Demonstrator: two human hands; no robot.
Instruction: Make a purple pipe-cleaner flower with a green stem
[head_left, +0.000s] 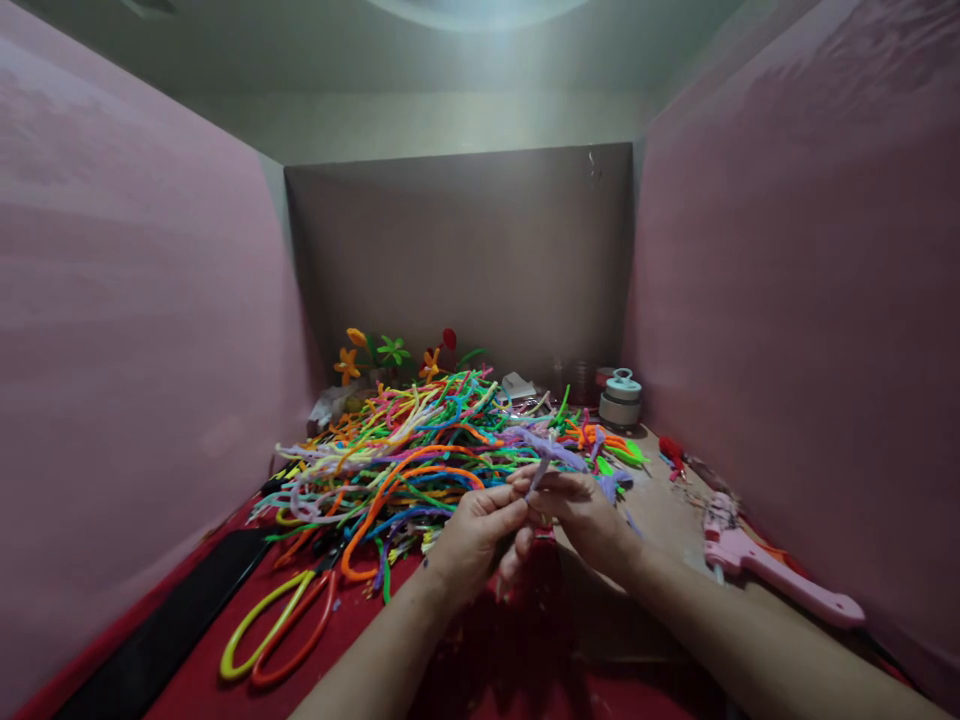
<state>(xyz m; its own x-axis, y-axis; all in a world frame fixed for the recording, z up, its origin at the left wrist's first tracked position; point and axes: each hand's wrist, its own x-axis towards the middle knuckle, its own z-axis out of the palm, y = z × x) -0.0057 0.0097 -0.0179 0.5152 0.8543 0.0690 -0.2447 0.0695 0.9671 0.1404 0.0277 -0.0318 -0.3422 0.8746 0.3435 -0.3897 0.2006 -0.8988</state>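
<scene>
My left hand (pixel 481 532) and my right hand (pixel 583 512) meet in front of me, thumbs and fingertips pinched together. Between them a lavender pipe cleaner (pixel 538 474) sticks up from the fingertips; its lower end is hidden by my fingers. Just beyond the hands lies a big heap of colourful pipe cleaners (pixel 420 450). More lavender fuzzy pieces (pixel 551 448) lie behind my right hand, close to its fingers.
Scissors (pixel 277 640) with yellow and red handles lie at left, near a long black strip (pixel 172 620). At right are a pink glue gun (pixel 780 578) and a lidded jar (pixel 620 400). Fuzzy flowers (pixel 391 350) stand behind the heap. Pink walls (pixel 810 300) flank the table.
</scene>
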